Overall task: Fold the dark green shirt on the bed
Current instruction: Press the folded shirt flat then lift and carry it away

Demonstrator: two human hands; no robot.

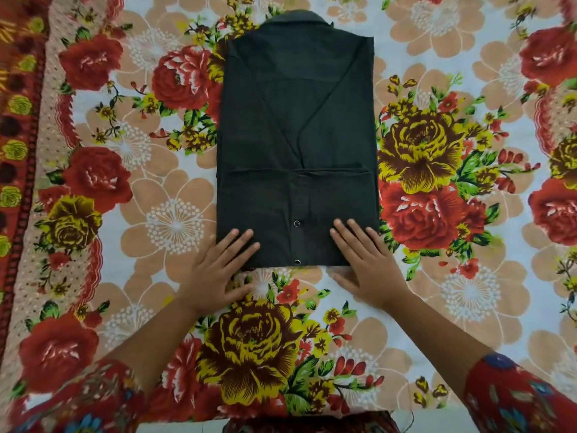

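The dark green shirt [296, 120] lies flat in the middle of the bed as a tall narrow rectangle, collar at the far end. Both sleeves are folded in across it, and the near hem is turned up over the body, showing two snap buttons. My left hand [218, 270] rests flat on the shirt's near left corner, fingers spread on the cloth and palm on the bedsheet. My right hand [365, 264] lies flat on the near right corner in the same way. Neither hand grips the fabric.
The floral bedsheet [437, 276], with red and yellow roses, covers the whole bed. A dark red patterned border [15, 151] runs down the left side. My red patterned sleeves show at the bottom corners.
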